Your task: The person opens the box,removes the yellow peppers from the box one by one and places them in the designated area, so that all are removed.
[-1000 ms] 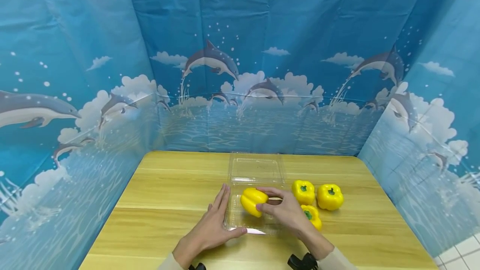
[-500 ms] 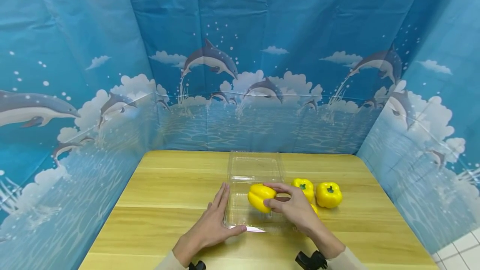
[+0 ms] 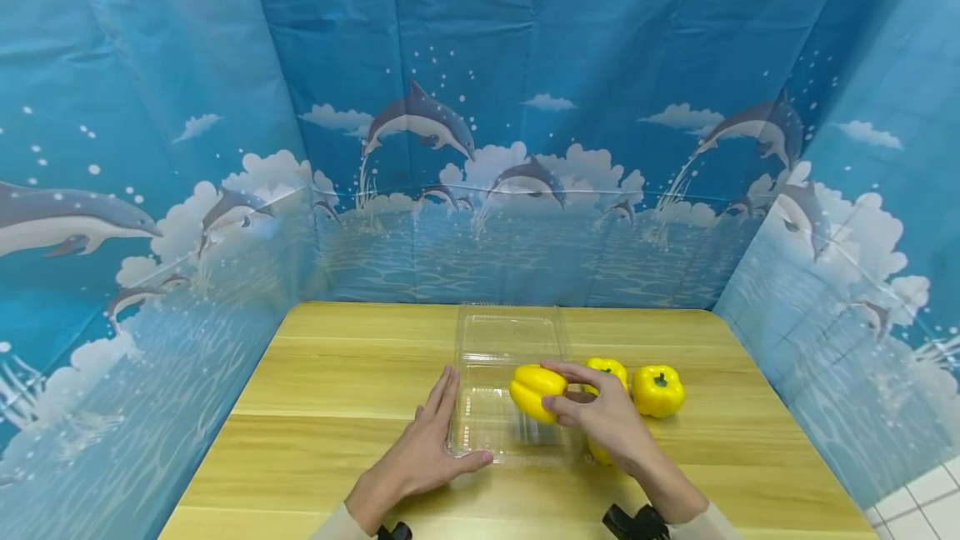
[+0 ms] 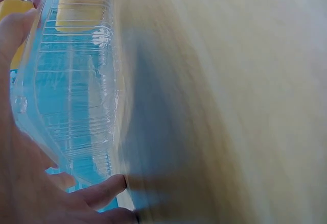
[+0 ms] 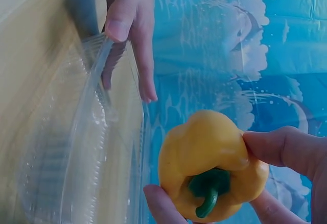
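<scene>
The right hand grips a yellow bell pepper between thumb and fingers, holding it above the right part of the clear plastic clamshell container. The pepper lies tilted on its side; in the right wrist view its green stem points toward the palm. The left hand rests flat on the wooden table, fingers straight along the container's left edge and thumb pressed against its near rim. The container stands open, its lid laid back away from the person. Two more yellow peppers sit on the table just right of the container, and a third shows partly beneath the right hand.
</scene>
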{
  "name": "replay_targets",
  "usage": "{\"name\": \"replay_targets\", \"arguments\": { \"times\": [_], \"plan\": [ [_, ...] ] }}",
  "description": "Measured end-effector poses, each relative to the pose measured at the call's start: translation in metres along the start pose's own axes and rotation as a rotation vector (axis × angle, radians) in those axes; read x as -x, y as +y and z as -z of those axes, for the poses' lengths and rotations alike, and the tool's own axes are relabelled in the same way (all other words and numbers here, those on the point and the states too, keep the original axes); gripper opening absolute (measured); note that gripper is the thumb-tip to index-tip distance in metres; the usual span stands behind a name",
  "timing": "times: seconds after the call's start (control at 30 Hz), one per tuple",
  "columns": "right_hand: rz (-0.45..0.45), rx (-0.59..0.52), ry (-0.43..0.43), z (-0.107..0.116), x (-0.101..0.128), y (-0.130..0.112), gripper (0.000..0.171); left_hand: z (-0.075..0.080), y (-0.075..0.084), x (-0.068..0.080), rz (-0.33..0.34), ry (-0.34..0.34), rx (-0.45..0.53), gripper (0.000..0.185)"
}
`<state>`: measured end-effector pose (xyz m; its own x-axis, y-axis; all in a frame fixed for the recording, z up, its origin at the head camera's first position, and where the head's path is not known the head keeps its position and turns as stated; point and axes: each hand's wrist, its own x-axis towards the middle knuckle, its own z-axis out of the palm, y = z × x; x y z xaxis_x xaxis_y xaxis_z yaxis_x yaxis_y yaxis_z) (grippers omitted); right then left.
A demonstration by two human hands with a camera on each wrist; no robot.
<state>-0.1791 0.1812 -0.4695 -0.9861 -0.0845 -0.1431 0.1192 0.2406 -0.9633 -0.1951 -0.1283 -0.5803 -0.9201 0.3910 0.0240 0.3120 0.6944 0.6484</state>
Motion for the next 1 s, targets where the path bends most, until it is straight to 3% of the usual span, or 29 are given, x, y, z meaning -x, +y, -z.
{"name": "replay_targets", "arguments": {
  "times": [0.47,1.0],
  "plan": [
    [0.022,0.003,0.013,0.023,0.007,-0.003,0.058,0.0,-0.002,0.002,-0.008,0.019,0.013,0.137],
    [0.065,0.11,0.047,0.046,0.015,-0.005,0.058,-0.002,-0.004,0.002,-0.013,0.028,-0.003,0.139]
  ]
}}
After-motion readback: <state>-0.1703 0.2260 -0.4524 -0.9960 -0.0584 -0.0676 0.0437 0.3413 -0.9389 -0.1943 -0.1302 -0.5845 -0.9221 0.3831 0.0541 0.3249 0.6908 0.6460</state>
